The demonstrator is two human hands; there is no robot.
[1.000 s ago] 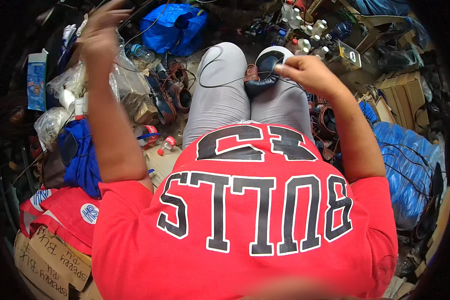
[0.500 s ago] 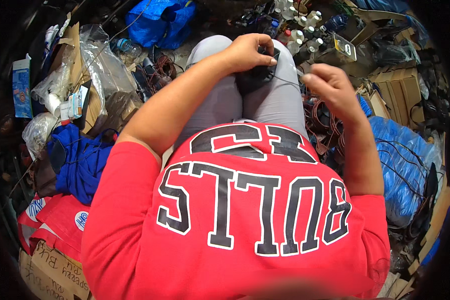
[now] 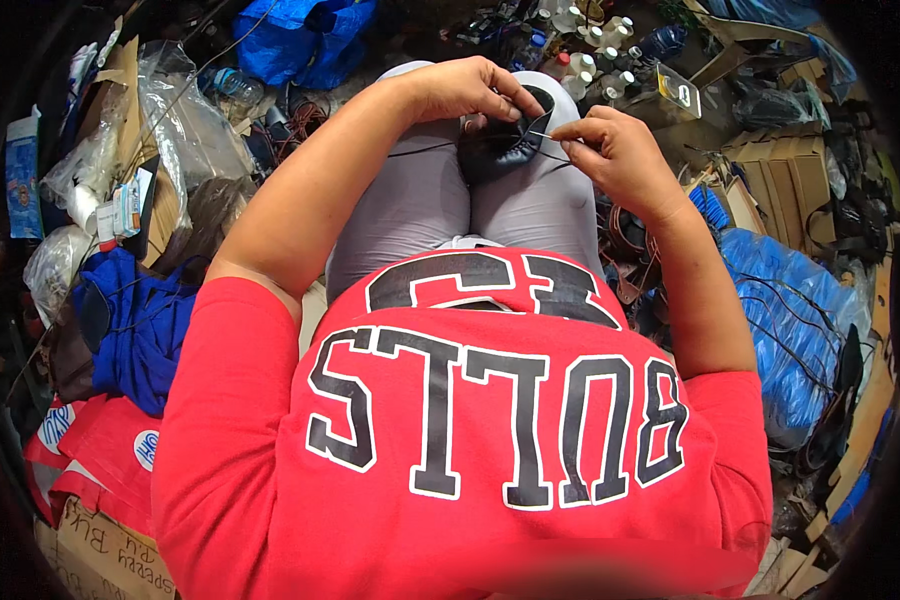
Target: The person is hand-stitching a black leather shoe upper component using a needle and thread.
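Head view: you sit with a dark leather piece — a shoe part by its curved shape, though I cannot tell which — resting on your grey-trousered knees, between both hands. Your left hand is clamped over its far edge, fingers curled down onto the leather; your right hand is pinched shut on something thin at the piece's right edge, most likely a needle, with a dark thread running leftward across your lap. The grip looks sound, but the stitch point sits under your left fingertips, so keep them clear of the needle's line before you push. Draw the thread straight and level rather than upward — an angled pull may pucker or tear the edge. Keep the piece braced against your knees so that it does not roll as tension comes on. The loose thread lies over your thigh near the coiled cables by your right leg; mind that it does not snag there. Clear plastic bags and blue sacking crowd both sides.
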